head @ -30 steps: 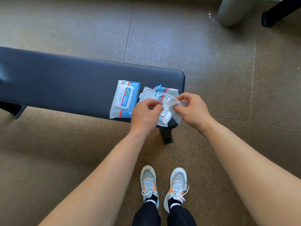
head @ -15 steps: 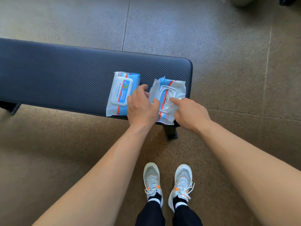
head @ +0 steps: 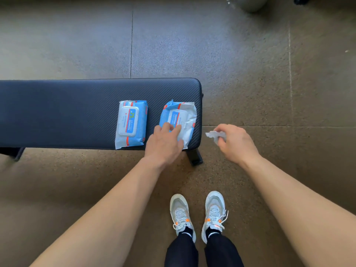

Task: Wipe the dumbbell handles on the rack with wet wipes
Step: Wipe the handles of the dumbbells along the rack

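Now I press my left hand (head: 163, 143), fingers spread, on the right wipes pack (head: 179, 120) on the bench (head: 57, 112); my right hand (head: 235, 143) pinches a crumpled wipe (head: 214, 135).

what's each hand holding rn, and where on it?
Right hand: crumpled wet wipe, pinched at one end in its fingertips. Left hand: holds nothing, presses on the right wipe pack.

Two wipe packs (head: 131, 124) (head: 178, 120) side by side on bench (head: 57, 112) (near its right end)
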Demonstrator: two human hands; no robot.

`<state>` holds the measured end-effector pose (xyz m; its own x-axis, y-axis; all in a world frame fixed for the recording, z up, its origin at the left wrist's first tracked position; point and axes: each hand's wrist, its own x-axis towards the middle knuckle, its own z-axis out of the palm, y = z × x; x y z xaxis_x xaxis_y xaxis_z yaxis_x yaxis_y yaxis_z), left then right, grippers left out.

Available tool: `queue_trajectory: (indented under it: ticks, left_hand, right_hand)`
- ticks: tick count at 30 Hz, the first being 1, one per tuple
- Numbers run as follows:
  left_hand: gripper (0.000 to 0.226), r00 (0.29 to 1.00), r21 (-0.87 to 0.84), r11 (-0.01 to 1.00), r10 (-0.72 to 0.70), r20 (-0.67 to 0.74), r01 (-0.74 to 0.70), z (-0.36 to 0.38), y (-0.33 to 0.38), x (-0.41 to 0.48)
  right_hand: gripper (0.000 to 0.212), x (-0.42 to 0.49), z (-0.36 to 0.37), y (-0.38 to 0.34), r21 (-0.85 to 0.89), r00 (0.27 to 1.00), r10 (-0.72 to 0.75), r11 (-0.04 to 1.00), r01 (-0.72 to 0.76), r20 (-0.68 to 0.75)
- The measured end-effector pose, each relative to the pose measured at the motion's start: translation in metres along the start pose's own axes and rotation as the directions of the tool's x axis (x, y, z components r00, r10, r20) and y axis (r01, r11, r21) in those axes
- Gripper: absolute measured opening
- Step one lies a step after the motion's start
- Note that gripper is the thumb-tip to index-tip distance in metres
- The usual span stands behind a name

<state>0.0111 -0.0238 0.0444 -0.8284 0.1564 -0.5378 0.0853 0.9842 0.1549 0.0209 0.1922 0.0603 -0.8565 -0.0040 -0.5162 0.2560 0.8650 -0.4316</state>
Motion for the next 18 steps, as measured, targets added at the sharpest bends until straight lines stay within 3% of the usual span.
queue_trajectory:
  ticks: [3, 6, 8, 13, 18]
  left_hand:
    - [0.044, 0.998, -0.172, 0.984, -0.041, 0.050, 0.049, -0.030, 0.011, -0.038]
    - [0.042, 0.981, -0.133, 0.991, 0.009, 0.195, 0.017, -0.077, 0.035, -0.088]
    - [0.040, 0.975, -0.095, 0.994, 0.067, 0.214, -0.048, -0.113, 0.061, -0.123]
    - [0.031, 0.959, -0.090, 0.959, 0.275, 0.074, -0.269, -0.192, 0.145, -0.193]
    - [0.035, 0.811, 0.069, 0.816, 0.556, 0.183, -0.575, -0.232, 0.234, -0.249]
  right_hand:
    - [0.023, -0.041, -0.044, 0.001, -0.008, 0.997, 0.054, 0.999, -0.053, 0.063]
    - [0.026, -0.100, -0.101, 0.001, -0.008, 0.985, 0.131, 0.991, -0.130, 0.111]
    - [0.028, -0.147, -0.143, -0.003, 0.028, 0.978, 0.184, 0.982, -0.188, 0.096]
    - [0.025, -0.273, -0.232, -0.006, 0.164, 0.938, 0.339, 0.931, -0.325, -0.065]
    - [0.021, -0.408, -0.269, 0.005, 0.325, 0.812, 0.521, 0.840, -0.434, -0.262]
